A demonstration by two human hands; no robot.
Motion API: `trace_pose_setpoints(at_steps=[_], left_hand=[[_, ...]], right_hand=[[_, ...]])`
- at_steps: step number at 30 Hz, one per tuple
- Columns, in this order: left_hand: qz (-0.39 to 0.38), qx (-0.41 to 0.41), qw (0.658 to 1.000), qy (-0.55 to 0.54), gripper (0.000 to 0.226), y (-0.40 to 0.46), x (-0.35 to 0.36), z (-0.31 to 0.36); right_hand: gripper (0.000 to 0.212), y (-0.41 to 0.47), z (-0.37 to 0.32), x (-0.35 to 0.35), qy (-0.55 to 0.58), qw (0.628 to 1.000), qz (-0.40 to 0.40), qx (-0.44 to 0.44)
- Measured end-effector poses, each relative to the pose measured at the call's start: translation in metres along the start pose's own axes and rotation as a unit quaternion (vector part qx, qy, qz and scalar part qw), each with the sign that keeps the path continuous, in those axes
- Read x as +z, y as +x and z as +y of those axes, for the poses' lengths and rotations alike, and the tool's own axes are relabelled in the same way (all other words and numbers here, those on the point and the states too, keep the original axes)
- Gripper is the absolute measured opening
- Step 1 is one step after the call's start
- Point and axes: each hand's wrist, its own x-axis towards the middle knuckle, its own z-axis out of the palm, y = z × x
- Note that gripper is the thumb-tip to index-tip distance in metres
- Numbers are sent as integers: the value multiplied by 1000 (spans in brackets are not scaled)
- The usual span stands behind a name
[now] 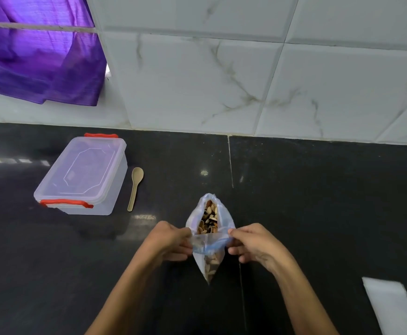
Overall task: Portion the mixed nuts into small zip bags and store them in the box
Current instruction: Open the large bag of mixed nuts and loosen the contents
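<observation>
A clear zip bag of mixed nuts (209, 221) stands on the black counter, its mouth pulled wide so the nuts show inside. My left hand (171, 240) pinches the near left part of the bag's blue zip rim. My right hand (255, 243) pinches the same rim on the right. A clear plastic box (84, 175) with red clips and its lid on sits at the left, apart from both hands. A beige spoon (134, 187) lies on the counter just right of the box.
A white stack of small bags or paper (396, 308) lies at the lower right corner. The marble-tiled wall (246, 81) rises behind the black counter (318, 201). A purple cloth (35, 52) hangs at the upper left.
</observation>
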Motion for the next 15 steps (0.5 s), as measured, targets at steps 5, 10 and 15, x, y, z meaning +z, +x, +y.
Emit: trace_pose_setpoints(at_steps=[5, 10, 15], left_hand=[[-42, -16, 963, -267, 13, 1, 10, -18], [-96, -104, 864, -483, 11, 0, 24, -26], [-52, -79, 960, -263, 44, -7, 16, -26]], right_hand=[[16, 2, 17, 6, 329, 941, -63, 55], [20, 7, 32, 14, 464, 873, -120, 89], [33, -7, 25, 17, 92, 995, -17, 22]])
